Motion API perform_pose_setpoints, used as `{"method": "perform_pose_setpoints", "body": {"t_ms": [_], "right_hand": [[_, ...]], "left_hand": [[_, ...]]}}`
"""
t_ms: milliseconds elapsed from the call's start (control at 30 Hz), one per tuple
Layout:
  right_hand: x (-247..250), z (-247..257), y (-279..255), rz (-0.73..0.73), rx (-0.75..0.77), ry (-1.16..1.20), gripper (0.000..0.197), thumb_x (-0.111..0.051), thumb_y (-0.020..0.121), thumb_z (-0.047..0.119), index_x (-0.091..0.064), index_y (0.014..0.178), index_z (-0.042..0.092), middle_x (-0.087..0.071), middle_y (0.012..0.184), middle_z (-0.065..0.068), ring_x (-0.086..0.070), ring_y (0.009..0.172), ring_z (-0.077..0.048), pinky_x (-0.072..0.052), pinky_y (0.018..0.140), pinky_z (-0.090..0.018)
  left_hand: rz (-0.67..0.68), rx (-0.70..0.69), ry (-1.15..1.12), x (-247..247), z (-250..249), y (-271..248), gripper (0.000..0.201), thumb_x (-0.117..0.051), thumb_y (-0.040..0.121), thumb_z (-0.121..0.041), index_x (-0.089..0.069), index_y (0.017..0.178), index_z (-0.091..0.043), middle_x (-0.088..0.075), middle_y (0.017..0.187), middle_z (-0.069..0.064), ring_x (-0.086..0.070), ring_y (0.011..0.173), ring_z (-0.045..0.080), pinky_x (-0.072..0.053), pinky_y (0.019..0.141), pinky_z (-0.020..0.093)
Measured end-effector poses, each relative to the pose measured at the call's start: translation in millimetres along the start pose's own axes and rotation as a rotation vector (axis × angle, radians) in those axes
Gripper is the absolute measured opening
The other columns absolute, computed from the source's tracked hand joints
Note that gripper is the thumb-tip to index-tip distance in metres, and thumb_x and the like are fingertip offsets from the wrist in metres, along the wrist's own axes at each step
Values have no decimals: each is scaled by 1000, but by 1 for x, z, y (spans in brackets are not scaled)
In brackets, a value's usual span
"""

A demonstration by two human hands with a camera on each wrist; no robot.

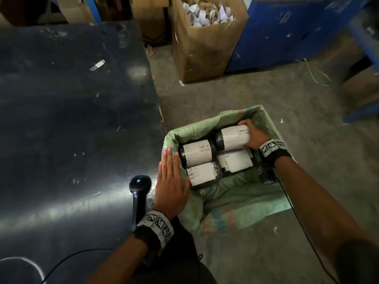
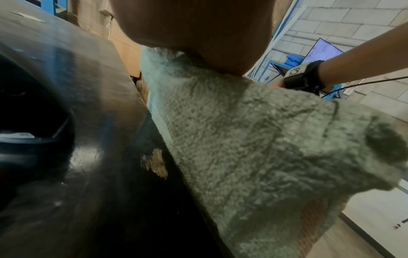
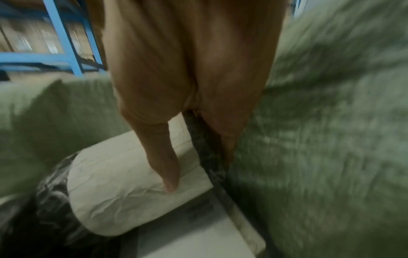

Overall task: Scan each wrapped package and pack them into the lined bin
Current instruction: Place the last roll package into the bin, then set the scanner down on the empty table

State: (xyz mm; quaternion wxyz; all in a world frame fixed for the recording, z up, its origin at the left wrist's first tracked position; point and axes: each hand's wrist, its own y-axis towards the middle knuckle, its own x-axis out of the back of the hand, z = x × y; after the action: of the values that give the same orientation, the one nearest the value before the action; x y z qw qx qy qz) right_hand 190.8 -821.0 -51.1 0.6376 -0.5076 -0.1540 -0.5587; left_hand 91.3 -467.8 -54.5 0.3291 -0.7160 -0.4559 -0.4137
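Right hand (image 1: 253, 136) gripped the far package (image 1: 233, 137), fingers curled over its end. Left hand (image 1: 171, 181) lay flat, holding nothing, on the liner (image 1: 235, 203). Risk: liner snagging under fingers, package seating crooked.

bin (image 1: 274, 128): on the floor, right of the tabletop (image 1: 71, 119)
packages (image 1: 196, 154): four inside the bin
scanner (image 1: 139, 193): on the tabletop, left of the bin
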Motion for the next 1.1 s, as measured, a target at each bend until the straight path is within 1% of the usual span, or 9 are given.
{"method": "perform_pose_setpoints", "body": {"t_ms": [100, 233, 367, 500, 567, 667, 833, 967, 1100], "right_hand": [[-19, -1, 9, 49, -41, -12, 92, -78, 61, -10, -36, 138, 17, -50, 127, -18, -53, 115, -37, -46, 86, -37], [-24, 8, 3, -32, -92, 6, 95, -79, 62, -9, -36, 143, 17, -50, 134, -19, -50, 123, -39, -45, 95, -40], [-12, 44, -30, -199, -119, -80, 81, -82, 71, 19, -38, 139, 26, -51, 136, -15, -52, 123, -36, -47, 101, -47], [-25, 119, -93, -372, 69, 48, 60, -74, 83, 32, -48, 136, 23, -53, 135, -9, -51, 124, -27, -44, 103, -40], [-50, 160, -121, -337, 168, 234, 56, -73, 84, 34, -50, 134, 26, -58, 128, -4, -57, 113, -19, -49, 96, -36], [-104, 208, -145, -229, 180, 335, 52, -71, 83, 44, -53, 129, 28, -65, 110, 1, -64, 96, -16, -54, 88, -36], [-186, 260, -173, -137, 202, 286, 55, -63, 82, 56, -52, 129, 30, -64, 100, 3, -64, 81, -14, -55, 82, -37], [-215, 282, -186, -91, 197, 227, 58, -59, 87, 53, -43, 137, 30, -60, 106, 11, -63, 95, -12, -50, 84, -28], [-241, 285, -164, 70, -49, 377, 77, -56, 91, 53, -24, 152, 19, -57, 136, -6, -53, 129, -23, -32, 91, -16]], "left_hand": [[10, 1, 4, 0, 3, 0, 79, -39, 100, -37, -1, 161, -4, 11, 170, 15, 13, 158, 27, -5, 129, 44], [34, -11, -45, 1, 10, 2, 80, -34, 99, -45, -2, 162, -9, 12, 170, 11, 12, 158, 24, -6, 129, 43], [78, -58, -263, 21, 28, 0, 78, -31, 99, -55, -9, 163, -16, 4, 172, 3, 10, 158, 15, -8, 129, 40], [-58, 15, -307, 51, 72, -13, 73, -33, 99, -56, -24, 160, -17, -17, 170, 4, -7, 158, 18, -20, 127, 42], [-120, 99, -272, 62, 102, -24, 73, -32, 97, -57, -30, 158, -17, -22, 169, 6, -12, 158, 21, -21, 125, 40], [-183, 231, -212, 69, 153, -46, 75, -31, 94, -56, -36, 156, -14, -27, 166, 12, -18, 156, 29, -25, 124, 44], [-142, 423, -92, 49, 238, -89, 64, -53, 101, -30, -32, 158, -11, -18, 167, 22, -13, 156, 40, -27, 122, 57], [-42, 551, -47, 33, 279, -114, 67, -51, 102, -31, -22, 162, -22, -1, 170, 18, 2, 157, 36, -15, 126, 56], [-89, 537, 24, 15, 290, -127, 66, -32, 100, -42, -16, 162, -27, 3, 171, 15, 4, 158, 31, -6, 128, 51]]}}
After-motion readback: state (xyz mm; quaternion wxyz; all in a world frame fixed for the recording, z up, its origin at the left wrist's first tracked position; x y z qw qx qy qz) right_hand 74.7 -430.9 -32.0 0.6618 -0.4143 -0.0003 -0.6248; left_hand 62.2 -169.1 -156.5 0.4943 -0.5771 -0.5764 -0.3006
